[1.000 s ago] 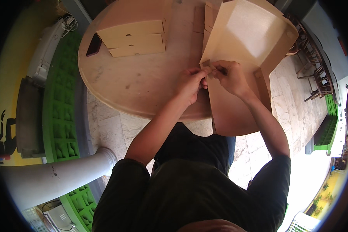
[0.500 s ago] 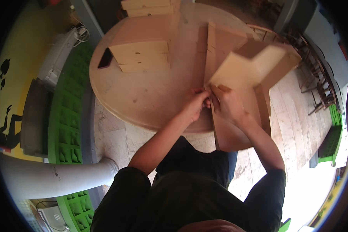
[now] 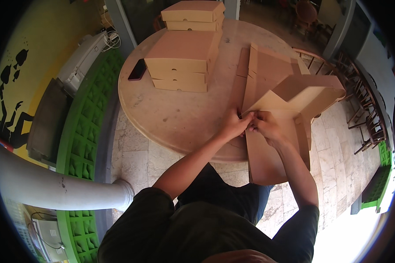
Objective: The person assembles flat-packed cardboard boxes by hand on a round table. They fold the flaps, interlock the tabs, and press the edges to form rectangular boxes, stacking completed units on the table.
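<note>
A partly folded brown cardboard box (image 3: pixel 272 162) stands at the table's right side, its near end projecting past the edge. Some of its panels are raised at the far end. My left hand (image 3: pixel 237 124) is closed on the box's left side wall from outside, near a fold. From the inside, my right hand (image 3: pixel 267 126) pinches the same wall with bent fingers. The fingertips of both hands nearly meet there, and they hide the exact spot they grip. Beyond the box lie flat, unfolded cardboard pieces (image 3: pixel 272 61).
Closed cardboard boxes (image 3: pixel 180 50) are stacked at the round table's (image 3: pixel 162 116) far left, with more boxes (image 3: pixel 193 12) behind. A dark phone (image 3: pixel 137 70) lies beside the stack. Wooden chairs (image 3: pixel 368 118) stand on the right. A white column (image 3: pixel 74 193) is at the left.
My right hand has curled its fingers in closer to the left hand at the box wall. The whole view has shifted, so the table and boxes sit lower and further right.
</note>
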A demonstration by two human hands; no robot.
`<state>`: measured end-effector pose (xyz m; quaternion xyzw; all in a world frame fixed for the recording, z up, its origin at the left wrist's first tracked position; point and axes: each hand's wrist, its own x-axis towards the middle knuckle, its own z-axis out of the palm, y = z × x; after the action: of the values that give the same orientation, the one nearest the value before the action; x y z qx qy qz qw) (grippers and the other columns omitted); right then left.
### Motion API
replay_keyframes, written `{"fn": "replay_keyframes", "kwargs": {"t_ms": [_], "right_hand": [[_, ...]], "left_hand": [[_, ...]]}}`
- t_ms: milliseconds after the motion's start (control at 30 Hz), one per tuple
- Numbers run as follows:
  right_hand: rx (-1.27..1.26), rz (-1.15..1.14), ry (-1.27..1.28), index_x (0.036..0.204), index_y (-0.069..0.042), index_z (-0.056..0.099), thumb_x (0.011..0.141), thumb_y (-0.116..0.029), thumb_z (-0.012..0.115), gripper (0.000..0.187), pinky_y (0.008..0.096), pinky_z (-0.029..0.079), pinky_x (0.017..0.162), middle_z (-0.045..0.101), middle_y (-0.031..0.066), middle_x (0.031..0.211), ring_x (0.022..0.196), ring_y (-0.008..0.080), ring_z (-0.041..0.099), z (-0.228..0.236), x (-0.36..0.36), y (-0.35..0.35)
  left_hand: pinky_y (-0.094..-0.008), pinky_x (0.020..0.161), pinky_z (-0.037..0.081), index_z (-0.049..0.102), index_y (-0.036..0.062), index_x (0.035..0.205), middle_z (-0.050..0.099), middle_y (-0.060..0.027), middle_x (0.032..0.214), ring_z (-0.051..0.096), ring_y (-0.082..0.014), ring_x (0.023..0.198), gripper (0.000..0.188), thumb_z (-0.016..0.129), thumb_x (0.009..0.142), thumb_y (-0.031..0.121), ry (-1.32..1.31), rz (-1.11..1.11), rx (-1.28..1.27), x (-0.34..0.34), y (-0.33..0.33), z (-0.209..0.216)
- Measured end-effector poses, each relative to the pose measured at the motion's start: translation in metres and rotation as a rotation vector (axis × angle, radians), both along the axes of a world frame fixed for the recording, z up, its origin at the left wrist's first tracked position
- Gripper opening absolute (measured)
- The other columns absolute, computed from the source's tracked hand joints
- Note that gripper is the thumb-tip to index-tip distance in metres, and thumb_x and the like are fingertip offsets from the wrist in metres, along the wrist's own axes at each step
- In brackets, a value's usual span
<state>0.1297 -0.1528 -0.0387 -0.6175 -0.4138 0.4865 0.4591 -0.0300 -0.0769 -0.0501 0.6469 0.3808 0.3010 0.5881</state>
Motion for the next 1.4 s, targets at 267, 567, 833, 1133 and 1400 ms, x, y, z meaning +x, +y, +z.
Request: {"fn": "replay_keyframes", "kwargs": {"t_ms": [267, 567, 833, 1133, 1400], "right_hand": [[-0.049, -0.076, -0.006, 0.114, 0.007, 0.065, 0.107, -0.015, 0.061, 0.024, 0.0386, 0.06, 0.077, 0.074, 0.0194, 0.101, 0.089, 0.0267, 0.075, -0.003, 0.004, 0.0], [0.187, 0.045, -0.8, 0.097, 0.002, 0.078, 0.091, -0.016, 0.074, 0.02, 0.0406, 0.059, 0.074, 0.077, 0.0182, 0.083, 0.078, 0.0281, 0.078, 0.004, -0.019, -0.002], [0.261, -0.092, -0.761, 0.099, 0.0, 0.076, 0.102, -0.033, 0.073, 0.033, 0.0366, 0.055, 0.068, 0.076, 0.018, 0.084, 0.072, 0.027, 0.072, 0.096, -0.018, -0.032], [0.634, -0.384, -0.385, 0.098, 0.004, 0.074, 0.098, -0.024, 0.076, 0.029, 0.0276, 0.05, 0.059, 0.072, 0.0073, 0.079, 0.069, 0.0088, 0.065, 0.203, -0.036, -0.046], [0.961, -0.447, -0.959, 0.103, 0.006, 0.076, 0.093, 0.004, 0.073, 0.01, 0.0299, 0.054, 0.067, 0.074, 0.0119, 0.086, 0.071, 0.016, 0.07, 0.183, -0.027, -0.043]], "left_hand": [[-0.0309, 0.053, 0.058, 0.066, -0.0028, 0.112, 0.072, -0.0083, 0.09, 0.068, -0.0139, 0.061, 0.02, 0.066, 0.102, 0.015, -0.067, -0.054, 0.057, 0.004, 0.016, -0.01], [-0.0352, 0.083, 0.058, 0.069, -0.0024, 0.125, 0.077, -0.0094, 0.102, 0.074, -0.0197, 0.095, 0.031, 0.073, 0.101, 0.018, -0.044, -0.107, 0.238, 0.003, 0.024, -0.012], [-0.0356, 0.075, 0.055, 0.069, -0.0042, 0.107, 0.068, -0.0138, 0.097, 0.07, -0.0251, 0.084, 0.014, 0.072, 0.099, 0.008, -0.387, 0.125, 1.001, -0.01, 0.019, 0.094], [-0.0307, 0.069, 0.054, 0.068, -0.0063, 0.097, 0.066, -0.012, 0.085, 0.066, -0.0218, 0.071, 0.005, 0.072, 0.096, -0.003, -0.427, 0.119, 1.258, -0.005, 0.008, 0.138], [-0.0283, 0.066, 0.048, 0.067, -0.0047, 0.095, 0.065, -0.006, 0.085, 0.06, -0.0137, 0.07, 0.007, 0.073, 0.097, -0.002, -0.503, 0.101, 1.017, -0.014, 0.001, 0.148]]}}
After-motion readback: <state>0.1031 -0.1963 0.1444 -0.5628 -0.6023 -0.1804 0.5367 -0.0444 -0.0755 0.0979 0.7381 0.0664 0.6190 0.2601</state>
